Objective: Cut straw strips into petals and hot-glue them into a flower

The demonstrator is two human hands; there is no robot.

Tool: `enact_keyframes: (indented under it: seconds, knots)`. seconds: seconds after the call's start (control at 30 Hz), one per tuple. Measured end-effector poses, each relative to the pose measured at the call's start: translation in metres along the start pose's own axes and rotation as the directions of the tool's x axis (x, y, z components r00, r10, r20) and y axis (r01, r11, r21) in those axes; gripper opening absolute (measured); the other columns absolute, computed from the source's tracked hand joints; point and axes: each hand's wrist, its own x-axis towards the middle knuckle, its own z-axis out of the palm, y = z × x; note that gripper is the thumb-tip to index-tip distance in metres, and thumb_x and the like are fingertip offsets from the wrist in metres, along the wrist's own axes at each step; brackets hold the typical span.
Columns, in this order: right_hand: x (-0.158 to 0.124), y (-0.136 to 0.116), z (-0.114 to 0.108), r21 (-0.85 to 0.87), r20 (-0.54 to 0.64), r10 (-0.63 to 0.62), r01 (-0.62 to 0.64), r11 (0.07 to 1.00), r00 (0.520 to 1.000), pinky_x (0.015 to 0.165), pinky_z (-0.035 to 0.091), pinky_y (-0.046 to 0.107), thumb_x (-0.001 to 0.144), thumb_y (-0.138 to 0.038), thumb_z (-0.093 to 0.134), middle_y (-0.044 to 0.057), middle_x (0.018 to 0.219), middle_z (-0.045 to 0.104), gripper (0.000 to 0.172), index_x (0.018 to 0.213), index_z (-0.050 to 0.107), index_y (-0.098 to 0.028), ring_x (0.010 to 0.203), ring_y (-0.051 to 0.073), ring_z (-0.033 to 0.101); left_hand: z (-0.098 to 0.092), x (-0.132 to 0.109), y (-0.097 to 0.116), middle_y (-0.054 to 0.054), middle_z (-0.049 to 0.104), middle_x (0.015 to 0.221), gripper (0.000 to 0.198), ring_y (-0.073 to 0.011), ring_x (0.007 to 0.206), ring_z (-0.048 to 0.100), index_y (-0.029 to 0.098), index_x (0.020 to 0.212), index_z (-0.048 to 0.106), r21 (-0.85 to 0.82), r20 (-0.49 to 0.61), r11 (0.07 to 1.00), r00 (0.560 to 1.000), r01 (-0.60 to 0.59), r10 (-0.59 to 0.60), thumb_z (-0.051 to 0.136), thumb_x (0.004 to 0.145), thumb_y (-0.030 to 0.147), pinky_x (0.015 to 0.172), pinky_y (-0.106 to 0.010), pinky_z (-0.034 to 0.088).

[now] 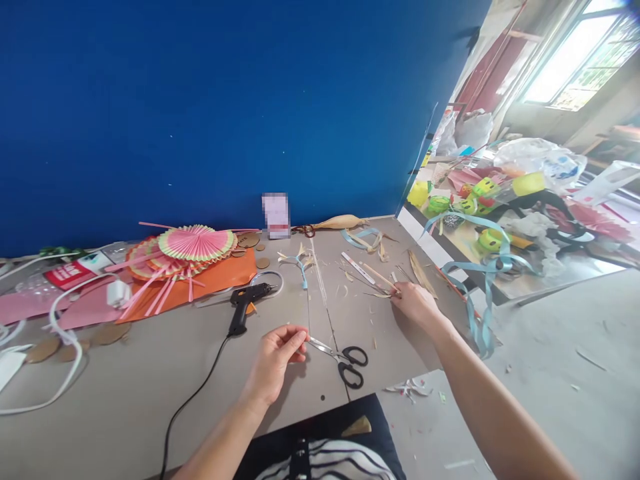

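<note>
My left hand (277, 358) hovers low over the grey table (125, 393), fingers pinched together beside the blade tips of black-handled scissors (345, 360); whether anything sits in the pinch is unclear. The scissors lie flat just right of it. My right hand (416, 303) reaches further out, fingertips pressed on thin straw-coloured strips (383, 281) scattered on the table. A black glue gun (245, 303) lies upright on its stand left of my left hand, its cord trailing toward me.
Pink and green pleated paper fans (193, 245) rest on orange paper (220, 283) at the left. Light blue ribbon (480, 280) hangs off the table's right edge. A blue wall (225, 100) backs the table. A cluttered second table (505, 220) stands to the right.
</note>
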Motion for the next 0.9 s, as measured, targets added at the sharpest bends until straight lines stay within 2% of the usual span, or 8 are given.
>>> enact_keyframes:
  seconds: [0.23, 0.4, 0.47, 0.57, 0.67, 0.73, 0.8, 0.9]
  knots:
    - [0.002, 0.0, 0.008, 0.128, -0.054, -0.001, 0.007, 0.992, 0.999, 0.056, 0.029, 0.025, 0.068, -0.014, 0.049, 0.006, 0.066, 0.058, 0.011, 0.062, 0.057, -0.017, 0.068, 0.018, 0.053, -0.003, -0.001, 0.0, -0.003, 0.059, 0.07, 0.025, -0.0079, 0.057, 0.05, 0.012, 0.076, 0.063, 0.014, 0.013, 1.0, 1.0, 0.007, -0.007, 0.066, 0.064, 0.033, 0.05, -0.018, 0.043]
    - [-0.006, -0.009, 0.007, 0.394, -0.001, -0.014, 0.013, 0.919, 1.0, 0.05, 0.03, 0.024, 0.069, -0.021, 0.052, 0.0, 0.057, 0.05, 0.007, 0.067, 0.056, -0.017, 0.053, 0.012, 0.046, -0.001, 0.001, -0.001, -0.004, 0.059, 0.07, 0.026, -0.0082, 0.057, 0.05, 0.011, 0.076, 0.062, 0.059, 0.006, 0.998, 1.0, 0.018, -0.018, 0.065, 0.066, 0.034, 0.051, -0.019, 0.043]
    - [-0.014, -0.02, 0.009, 0.511, 0.051, -0.06, 0.025, 0.859, 0.997, 0.045, 0.03, 0.022, 0.071, -0.031, 0.051, -0.003, 0.054, 0.045, 0.015, 0.073, 0.056, -0.017, 0.044, 0.008, 0.039, 0.005, 0.003, 0.0, -0.004, 0.059, 0.071, 0.027, -0.0086, 0.057, 0.05, 0.011, 0.079, 0.062, 0.088, 0.019, 0.996, 0.999, 0.028, -0.03, 0.065, 0.065, 0.034, 0.051, -0.019, 0.043]
    - [-0.03, -0.045, 0.009, 0.722, 0.188, -0.175, -0.015, 0.691, 0.967, 0.037, 0.025, 0.02, 0.07, -0.044, 0.054, -0.008, 0.047, 0.033, 0.026, 0.071, 0.052, -0.017, 0.035, 0.005, 0.026, 0.016, 0.007, 0.004, -0.005, 0.059, 0.076, 0.032, -0.0096, 0.061, 0.052, 0.012, 0.088, 0.062, 0.109, 0.057, 0.994, 0.998, 0.017, -0.023, 0.066, 0.064, 0.033, 0.051, -0.019, 0.043]
    - [-0.043, -0.068, 0.004, 0.911, 0.372, -0.354, -0.264, 0.317, 0.858, 0.034, 0.016, 0.018, 0.06, -0.039, 0.066, -0.011, 0.044, 0.024, 0.028, 0.066, 0.048, -0.018, 0.034, 0.002, 0.019, 0.025, 0.012, 0.014, -0.006, 0.059, 0.085, 0.04, -0.0108, 0.066, 0.053, 0.014, 0.098, 0.059, 0.09, 0.084, 0.996, 0.996, -0.009, 0.002, 0.066, 0.063, 0.033, 0.051, -0.019, 0.044]
    - [-0.048, -0.078, 0.0, 0.909, 0.416, -0.416, -0.356, 0.217, 0.809, 0.034, 0.012, 0.017, 0.056, -0.031, 0.07, -0.011, 0.045, 0.028, 0.028, 0.065, 0.048, -0.018, 0.034, 0.001, 0.019, 0.027, 0.016, 0.023, -0.006, 0.058, 0.086, 0.041, -0.0105, 0.067, 0.052, 0.015, 0.1, 0.058, 0.073, 0.102, 0.997, 0.995, -0.025, 0.018, 0.065, 0.065, 0.034, 0.05, -0.018, 0.044]
    - [-0.05, -0.085, -0.004, 0.904, 0.426, -0.426, -0.356, 0.236, 0.798, 0.034, 0.01, 0.018, 0.055, -0.026, 0.071, -0.011, 0.045, 0.032, 0.026, 0.065, 0.049, -0.017, 0.034, 0.001, 0.02, 0.026, 0.02, 0.031, -0.007, 0.056, 0.087, 0.038, -0.0106, 0.067, 0.051, 0.015, 0.097, 0.059, 0.056, 0.146, 0.998, 0.989, -0.023, 0.014, 0.059, 0.069, 0.04, 0.048, -0.018, 0.043]
    - [-0.05, -0.089, -0.006, 0.893, 0.416, -0.411, -0.279, 0.353, 0.811, 0.034, 0.011, 0.018, 0.056, -0.023, 0.07, -0.01, 0.046, 0.037, 0.022, 0.064, 0.051, -0.016, 0.034, 0.001, 0.022, 0.023, 0.026, 0.039, -0.006, 0.056, 0.08, 0.039, -0.0102, 0.063, 0.049, 0.013, 0.088, 0.062, 0.097, 0.215, 0.995, 0.976, 0.013, -0.033, 0.053, 0.072, 0.047, 0.046, -0.018, 0.042]
